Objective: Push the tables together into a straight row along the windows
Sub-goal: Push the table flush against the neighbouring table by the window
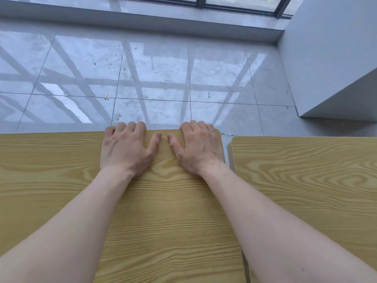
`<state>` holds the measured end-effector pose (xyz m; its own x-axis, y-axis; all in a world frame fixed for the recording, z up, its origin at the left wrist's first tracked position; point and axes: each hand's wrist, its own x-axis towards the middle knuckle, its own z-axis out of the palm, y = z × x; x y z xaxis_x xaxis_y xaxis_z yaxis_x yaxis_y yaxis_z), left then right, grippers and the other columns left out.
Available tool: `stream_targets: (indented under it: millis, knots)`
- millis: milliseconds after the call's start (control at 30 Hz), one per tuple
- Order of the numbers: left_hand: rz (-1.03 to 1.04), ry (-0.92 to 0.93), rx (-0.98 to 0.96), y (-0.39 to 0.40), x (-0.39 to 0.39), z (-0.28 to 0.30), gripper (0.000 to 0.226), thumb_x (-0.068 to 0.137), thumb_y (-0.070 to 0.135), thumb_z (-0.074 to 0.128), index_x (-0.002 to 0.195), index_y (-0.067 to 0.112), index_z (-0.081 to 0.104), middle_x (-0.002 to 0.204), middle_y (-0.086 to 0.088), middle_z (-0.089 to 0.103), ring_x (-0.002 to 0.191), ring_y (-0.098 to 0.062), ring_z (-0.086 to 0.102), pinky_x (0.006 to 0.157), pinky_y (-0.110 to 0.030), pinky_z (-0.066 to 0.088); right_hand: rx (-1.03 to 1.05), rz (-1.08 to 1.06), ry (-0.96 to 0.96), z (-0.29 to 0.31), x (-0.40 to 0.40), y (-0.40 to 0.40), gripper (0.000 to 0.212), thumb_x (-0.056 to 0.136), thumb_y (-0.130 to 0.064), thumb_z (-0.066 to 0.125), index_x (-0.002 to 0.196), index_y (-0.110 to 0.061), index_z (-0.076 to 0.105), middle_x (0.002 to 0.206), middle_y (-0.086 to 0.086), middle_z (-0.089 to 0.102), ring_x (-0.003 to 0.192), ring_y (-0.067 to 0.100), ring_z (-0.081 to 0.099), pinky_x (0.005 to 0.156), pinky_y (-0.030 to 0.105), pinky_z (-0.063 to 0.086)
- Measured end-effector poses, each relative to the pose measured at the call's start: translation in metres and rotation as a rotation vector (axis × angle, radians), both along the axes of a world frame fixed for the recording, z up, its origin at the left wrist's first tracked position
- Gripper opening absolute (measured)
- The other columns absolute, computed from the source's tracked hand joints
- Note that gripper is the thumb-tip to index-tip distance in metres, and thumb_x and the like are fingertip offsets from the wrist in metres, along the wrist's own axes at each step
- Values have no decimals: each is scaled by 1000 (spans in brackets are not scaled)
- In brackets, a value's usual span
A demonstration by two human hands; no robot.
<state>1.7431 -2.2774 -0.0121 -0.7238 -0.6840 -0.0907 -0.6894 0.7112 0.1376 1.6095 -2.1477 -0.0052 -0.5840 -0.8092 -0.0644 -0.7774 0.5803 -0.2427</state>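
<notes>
Two light wood-grain tables fill the lower half of the view. The left table (pixel 51 170) lies under both my arms. The right table (pixel 306 180) stands beside it, with a narrow gap between the two tops and its far edge set slightly nearer to me. My left hand (pixel 126 148) and my right hand (pixel 199 148) rest palm-down on the left table near its far right corner. The fingers of both hands curl over the far edge and grip it.
Beyond the tables lies glossy grey tiled floor (pixel 155 74), up to a raised sill (pixel 142 19) under dark-framed windows (pixel 240 5). A white wall block (pixel 330 64) juts in at the right. Two small bits of litter lie on the tiles, one (pixel 106 97) and another (pixel 209 94).
</notes>
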Motion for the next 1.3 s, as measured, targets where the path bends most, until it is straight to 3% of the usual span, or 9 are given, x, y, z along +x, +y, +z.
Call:
stream_targets:
  millis: [667,1300]
  knots:
    - [-60,-6,-31,22,-14,-3,51,101,60,33,99,15,57,98,-10,66,102,-34,55,98,-47,33,38,-23,-2,-1,-9,26,57,99,-61,32,120,-17,60,114,3,64,109,24,55,103,42,37]
    - [-44,10,-30,22,-13,-6,54,100,63,28,101,17,57,101,-8,65,104,-32,54,101,-45,30,19,-43,28,-3,-6,26,56,99,-59,33,117,-15,62,110,5,66,105,26,56,101,43,38]
